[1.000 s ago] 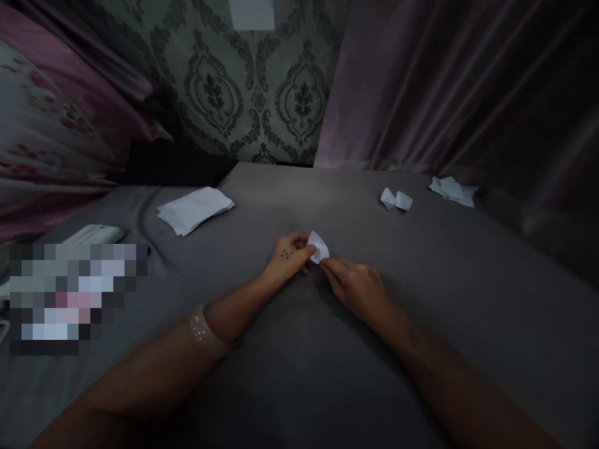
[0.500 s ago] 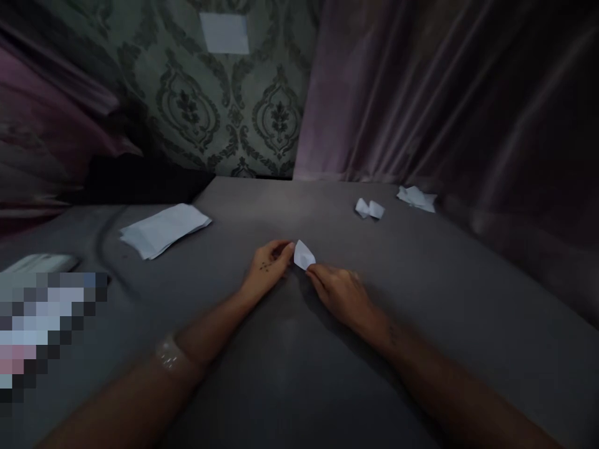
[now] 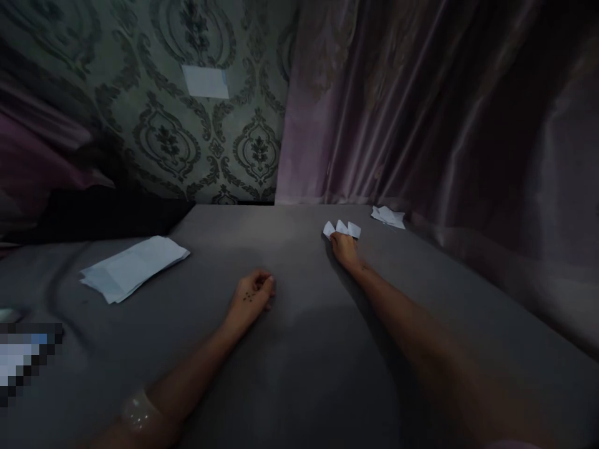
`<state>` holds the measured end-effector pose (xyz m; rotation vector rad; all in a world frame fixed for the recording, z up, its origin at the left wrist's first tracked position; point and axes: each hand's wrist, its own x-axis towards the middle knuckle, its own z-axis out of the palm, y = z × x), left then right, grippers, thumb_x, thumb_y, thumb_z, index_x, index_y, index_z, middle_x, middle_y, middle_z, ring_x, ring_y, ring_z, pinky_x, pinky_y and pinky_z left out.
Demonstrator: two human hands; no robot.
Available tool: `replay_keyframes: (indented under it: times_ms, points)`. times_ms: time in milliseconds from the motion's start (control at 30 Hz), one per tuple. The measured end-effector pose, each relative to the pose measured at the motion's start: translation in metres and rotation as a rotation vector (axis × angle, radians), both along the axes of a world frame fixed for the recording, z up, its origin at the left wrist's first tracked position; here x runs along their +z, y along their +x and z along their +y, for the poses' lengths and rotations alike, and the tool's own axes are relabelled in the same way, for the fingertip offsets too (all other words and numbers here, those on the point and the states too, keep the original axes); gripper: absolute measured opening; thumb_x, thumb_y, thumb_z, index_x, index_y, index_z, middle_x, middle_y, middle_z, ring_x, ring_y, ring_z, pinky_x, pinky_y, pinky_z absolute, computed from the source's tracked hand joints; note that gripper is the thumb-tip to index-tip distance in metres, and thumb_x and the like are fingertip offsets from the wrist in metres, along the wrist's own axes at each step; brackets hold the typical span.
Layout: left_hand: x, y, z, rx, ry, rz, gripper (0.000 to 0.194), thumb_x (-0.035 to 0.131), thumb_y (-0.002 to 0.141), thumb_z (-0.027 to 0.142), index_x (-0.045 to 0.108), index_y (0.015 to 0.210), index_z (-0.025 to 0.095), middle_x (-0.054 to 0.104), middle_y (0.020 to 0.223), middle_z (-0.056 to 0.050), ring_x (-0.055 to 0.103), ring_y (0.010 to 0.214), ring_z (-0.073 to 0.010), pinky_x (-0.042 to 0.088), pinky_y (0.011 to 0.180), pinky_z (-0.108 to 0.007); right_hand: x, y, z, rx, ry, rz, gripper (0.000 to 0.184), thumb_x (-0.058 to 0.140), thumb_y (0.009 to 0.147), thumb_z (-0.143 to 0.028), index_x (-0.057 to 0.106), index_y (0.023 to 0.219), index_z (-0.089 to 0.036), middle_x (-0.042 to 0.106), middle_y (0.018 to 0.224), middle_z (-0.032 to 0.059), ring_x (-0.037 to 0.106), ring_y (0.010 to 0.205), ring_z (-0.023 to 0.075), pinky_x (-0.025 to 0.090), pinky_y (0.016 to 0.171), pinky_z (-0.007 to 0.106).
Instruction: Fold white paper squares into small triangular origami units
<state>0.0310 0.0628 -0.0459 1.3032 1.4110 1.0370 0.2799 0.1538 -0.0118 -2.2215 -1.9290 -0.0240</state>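
Note:
My right hand (image 3: pixel 345 251) reaches toward the back of the grey surface, its fingers pinched on a small folded white paper piece (image 3: pixel 329 228). Just to the right of it stand two similar folded pieces, a middle one (image 3: pixel 342 226) and a right one (image 3: pixel 354 230), all three in a row. Some of their lower edges are hidden behind my fingers. My left hand (image 3: pixel 253 294) rests nearer to me on the surface, fingers curled and thumb against them, with nothing visible in it.
A stack of white paper sheets (image 3: pixel 135 267) lies at left, with dark cloth (image 3: pixel 107 212) behind it. Loose paper pieces (image 3: pixel 388 216) sit at the back right, near the curtain (image 3: pixel 327 149). A blurred-out item (image 3: pixel 23 355) is at the left edge.
My right hand has carried the folded paper piece away from my left hand to beside the two others. My left hand has let go of it. The view has tilted up and turned right.

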Motion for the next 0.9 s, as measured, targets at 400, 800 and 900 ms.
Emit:
replay_keyframes:
  times_ms: [400,800,900]
  points:
    - [-0.001,0.0,0.0,-0.011,0.03,0.037,0.016,0.058,0.078,0.029,0.059,0.086,0.015,0.058,0.071,-0.003,0.06,0.064,-0.0148,0.047,0.041,-0.018,0.002,0.006,0.02,0.0,-0.028,0.023,0.03,0.053,0.094,-0.033,0.057,0.12,-0.018,0.06,0.12,0.0103,0.06,0.104,0.0219,0.05,0.087,0.04]
    - [0.004,0.002,-0.001,0.008,0.003,-0.01,0.016,0.06,0.076,0.031,0.059,0.081,0.015,0.057,0.068,-0.002,0.061,0.062,-0.0152,0.046,0.039,-0.018,0.001,0.015,0.02,0.005,0.075,0.185,0.039,0.046,0.095,-0.021,0.047,0.134,-0.014,0.065,0.116,0.0126,0.057,0.114,0.0217,0.042,0.095,0.033]
    - [0.001,0.0,0.0,-0.015,0.027,0.01,0.016,0.059,0.077,0.03,0.059,0.082,0.015,0.056,0.068,-0.002,0.062,0.062,-0.0153,0.045,0.038,-0.018,-0.001,0.017,0.0,-0.019,0.094,0.24,0.04,0.039,0.094,-0.019,0.046,0.133,-0.007,0.067,0.108,0.0151,0.06,0.107,0.0218,0.043,0.09,0.031]
